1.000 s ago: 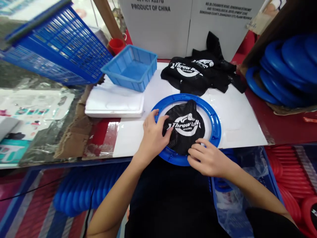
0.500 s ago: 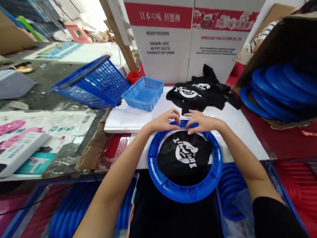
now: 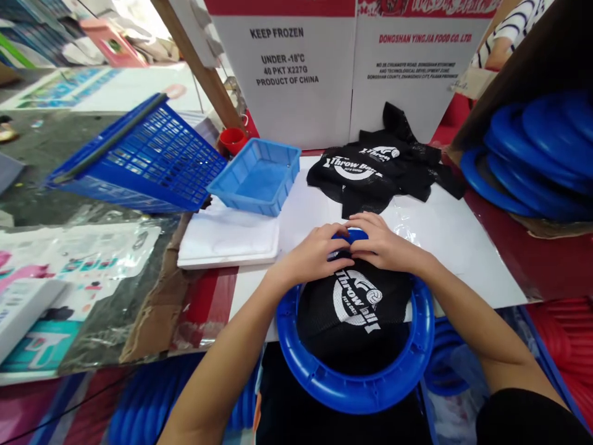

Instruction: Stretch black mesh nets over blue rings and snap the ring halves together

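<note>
A blue plastic ring (image 3: 356,395) lies in front of me, its near part over my lap and its far part at the white work surface (image 3: 467,259). Inside it is a black mesh cloth (image 3: 319,327) with a white "Throw Ball" print. My left hand (image 3: 317,253) is closed at the ring's far rim, thumb on the near side and fingers curled over. Close beside it, my right hand (image 3: 386,244) also grips that rim and the cloth's edge, fingertips nearly meeting the left's. The fingers hide the exact pinch. Beyond them lies a pile of black printed cloths (image 3: 393,167).
Left of the pile stands a light-blue tray (image 3: 259,179), beside a tilted blue basket (image 3: 139,154) and a red cup (image 3: 233,141). An open carton at right holds blue rings (image 3: 542,142). White cartons (image 3: 296,105) stand behind. A person's striped sleeve (image 3: 514,28) shows top right.
Both hands have closed in on the far rim, their fingers lower and nearer together. The camera view has tilted down and come closer, so the ring looks larger.
</note>
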A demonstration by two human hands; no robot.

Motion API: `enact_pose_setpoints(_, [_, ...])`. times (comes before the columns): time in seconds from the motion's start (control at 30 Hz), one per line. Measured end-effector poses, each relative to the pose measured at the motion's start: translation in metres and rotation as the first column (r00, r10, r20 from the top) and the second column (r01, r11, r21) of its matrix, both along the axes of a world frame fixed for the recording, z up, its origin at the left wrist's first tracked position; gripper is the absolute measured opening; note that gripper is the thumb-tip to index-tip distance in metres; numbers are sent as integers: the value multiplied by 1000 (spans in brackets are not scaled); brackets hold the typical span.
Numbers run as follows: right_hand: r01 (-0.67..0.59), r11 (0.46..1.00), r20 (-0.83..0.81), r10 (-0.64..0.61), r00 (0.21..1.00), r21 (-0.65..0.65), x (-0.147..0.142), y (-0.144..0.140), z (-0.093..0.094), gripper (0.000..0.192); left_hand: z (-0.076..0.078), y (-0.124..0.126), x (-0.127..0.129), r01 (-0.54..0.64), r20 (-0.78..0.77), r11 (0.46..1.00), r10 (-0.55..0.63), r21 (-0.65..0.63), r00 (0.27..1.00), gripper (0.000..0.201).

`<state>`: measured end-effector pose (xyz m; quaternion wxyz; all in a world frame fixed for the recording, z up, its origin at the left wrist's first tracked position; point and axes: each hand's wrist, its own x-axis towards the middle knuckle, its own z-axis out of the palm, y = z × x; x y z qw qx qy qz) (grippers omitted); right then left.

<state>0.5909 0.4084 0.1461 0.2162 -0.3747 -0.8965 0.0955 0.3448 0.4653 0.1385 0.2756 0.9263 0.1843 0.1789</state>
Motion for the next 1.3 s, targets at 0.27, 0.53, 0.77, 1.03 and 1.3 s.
enact_pose_setpoints(0.27, [-9, 995, 71, 2, 997, 103, -5, -10, 8, 24, 4, 4, 4, -25, 92, 956, 54, -291, 994, 17])
enact_pose_setpoints(0.53, [65, 998, -78, -67, 995, -23, 0, -3, 7, 13, -1, 4, 9, -78, 96, 918, 124, -388, 988, 16])
enact_pose_setpoints(0.77, [101, 994, -59, -102, 993, -31, 6, -1, 3, 17, 0, -1, 12, -216, 57, 886, 262, -411, 963, 15])
enact_pose_setpoints(1.03, [204, 979, -3, -204, 979, -3, 4, -3, 1, 25, 2, 6, 16, -203, 41, 901, 236, -383, 971, 19])
enact_pose_setpoints(1.3, [217, 969, 18, -216, 976, -119, 4, -1, 0, 26, -6, 5, 17, -181, 141, 903, 253, -388, 957, 10])
